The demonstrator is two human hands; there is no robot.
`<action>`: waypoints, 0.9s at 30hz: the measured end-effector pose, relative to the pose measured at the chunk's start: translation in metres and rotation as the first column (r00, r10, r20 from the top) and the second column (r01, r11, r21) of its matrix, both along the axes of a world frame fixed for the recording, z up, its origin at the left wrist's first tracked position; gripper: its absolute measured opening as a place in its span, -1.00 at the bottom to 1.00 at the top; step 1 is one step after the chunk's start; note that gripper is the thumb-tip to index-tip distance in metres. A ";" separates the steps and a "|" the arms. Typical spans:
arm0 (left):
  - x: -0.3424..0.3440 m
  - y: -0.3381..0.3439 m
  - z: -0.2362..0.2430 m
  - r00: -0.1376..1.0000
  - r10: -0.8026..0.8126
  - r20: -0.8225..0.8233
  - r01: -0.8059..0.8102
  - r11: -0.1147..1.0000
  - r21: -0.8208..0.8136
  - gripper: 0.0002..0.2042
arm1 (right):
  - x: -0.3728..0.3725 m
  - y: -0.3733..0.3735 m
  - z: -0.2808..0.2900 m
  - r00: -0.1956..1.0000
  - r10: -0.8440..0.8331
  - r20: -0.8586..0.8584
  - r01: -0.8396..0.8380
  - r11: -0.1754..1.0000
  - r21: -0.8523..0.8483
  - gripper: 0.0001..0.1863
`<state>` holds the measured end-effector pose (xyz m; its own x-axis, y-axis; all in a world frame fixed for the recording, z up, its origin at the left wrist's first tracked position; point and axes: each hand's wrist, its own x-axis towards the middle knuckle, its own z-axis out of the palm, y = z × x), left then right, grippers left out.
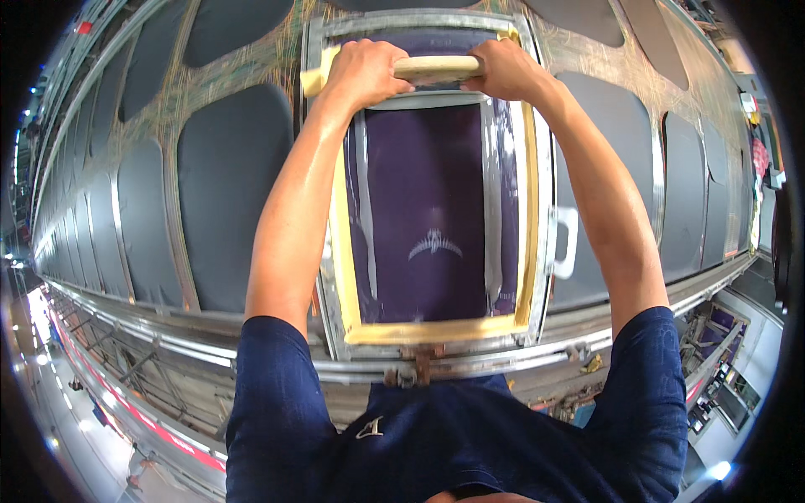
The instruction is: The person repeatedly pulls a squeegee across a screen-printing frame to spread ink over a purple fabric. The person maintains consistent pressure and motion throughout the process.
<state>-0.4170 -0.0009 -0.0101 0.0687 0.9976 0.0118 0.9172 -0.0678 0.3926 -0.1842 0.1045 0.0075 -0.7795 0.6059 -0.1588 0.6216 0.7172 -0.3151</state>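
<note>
My left hand (364, 72) and my right hand (505, 72) are closed round the two ends of a pale wooden squeegee handle (435, 69) at the far end of a printing screen. The screen's metal frame (543, 168) is edged with yellow tape (436, 332). Its dark purple mesh (417, 168) shows a pale winged design (434, 248), with grey streaks down both sides. The squeegee's blade is mostly hidden beneath the handle.
Long rows of dark flat panels (231, 193) lie on the table to both sides. A white handle (566, 243) sticks out from the screen's right. A metal rail (587, 339) runs along the near edge. Another person (138, 465) appears small at lower left.
</note>
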 end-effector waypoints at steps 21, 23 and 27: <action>0.054 -0.137 0.010 0.994 -0.053 -0.097 0.060 0.996 0.069 -0.76 | 0.060 -0.118 -0.002 0.995 0.097 -0.038 -0.096 0.995 0.026 -0.80; 0.028 -0.070 0.014 0.988 -0.050 -0.146 0.063 0.995 0.082 -0.74 | 0.033 -0.050 -0.006 0.994 0.104 -0.018 -0.101 0.990 0.098 -0.75; -0.018 0.031 0.012 0.991 -0.050 -0.124 0.057 0.997 0.057 -0.67 | -0.015 0.039 0.004 0.999 0.045 -0.020 -0.045 0.999 0.028 -0.64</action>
